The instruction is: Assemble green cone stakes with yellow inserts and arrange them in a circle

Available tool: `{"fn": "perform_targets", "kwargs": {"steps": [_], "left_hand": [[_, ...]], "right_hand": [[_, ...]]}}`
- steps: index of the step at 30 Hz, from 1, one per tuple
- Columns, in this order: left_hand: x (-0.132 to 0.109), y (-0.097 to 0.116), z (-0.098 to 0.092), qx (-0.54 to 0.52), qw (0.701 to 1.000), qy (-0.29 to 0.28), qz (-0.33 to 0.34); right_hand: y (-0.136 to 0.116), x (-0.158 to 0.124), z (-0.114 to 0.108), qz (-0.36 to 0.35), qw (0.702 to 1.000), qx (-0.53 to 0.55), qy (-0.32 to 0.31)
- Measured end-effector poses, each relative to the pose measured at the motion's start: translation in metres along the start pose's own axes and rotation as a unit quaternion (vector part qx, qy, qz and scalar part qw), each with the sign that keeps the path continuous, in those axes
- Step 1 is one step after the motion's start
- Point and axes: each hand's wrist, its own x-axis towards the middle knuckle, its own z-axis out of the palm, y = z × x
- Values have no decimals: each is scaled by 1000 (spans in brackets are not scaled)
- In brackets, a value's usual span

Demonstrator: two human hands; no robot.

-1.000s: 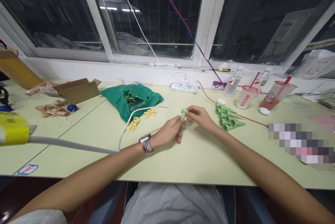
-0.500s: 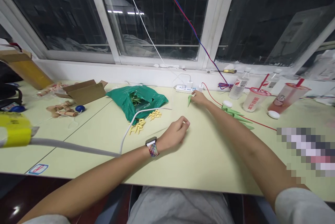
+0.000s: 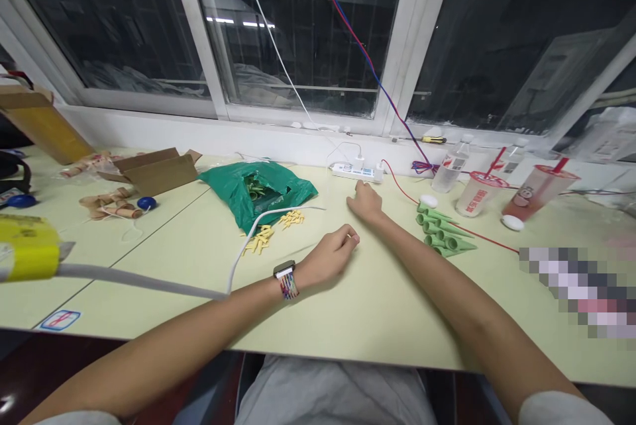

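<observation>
My left hand (image 3: pixel 330 254) rests on the pale table (image 3: pixel 377 299) with its fingers curled, pinching a small yellow piece (image 3: pixel 350 236) at the fingertips. A watch with a coloured band is on that wrist. My right hand (image 3: pixel 365 203) lies palm down further back, near the power strip (image 3: pixel 358 172), its fingers pointing left and mostly hidden from me. No green cone shows in it. A pile of green cones (image 3: pixel 442 236) lies to the right of that arm. Loose yellow pieces (image 3: pixel 263 237) lie to the left, beside a green plastic bag (image 3: pixel 258 190).
A white cable (image 3: pixel 248 226) runs from a yellow object (image 3: pixel 24 246) at the left across the table. An open cardboard box (image 3: pixel 154 170) and paper rolls sit back left. Two lidded cups (image 3: pixel 474 192), a bottle (image 3: pixel 450 170) and a red wire stand back right.
The hands, together on a green cone a second ago, have parted. My right hand carried the cone back toward the power strip, then drew left and lower; the cone no longer shows.
</observation>
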Motion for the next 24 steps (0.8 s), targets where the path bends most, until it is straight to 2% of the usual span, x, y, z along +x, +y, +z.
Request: {"fn": "perform_targets", "kwargs": {"steps": [6,14,24], "left_hand": [[0,1,-1,7,1000,-5,8],[-1,3,0,3,1000,0,15],[1,0,-1,2,1000,-17,7]], "right_hand": [[9,16,3,37,999,-3,-5],[10,18,6,49,999,7,-1],[6,-20,3,28,999,26,6]]}}
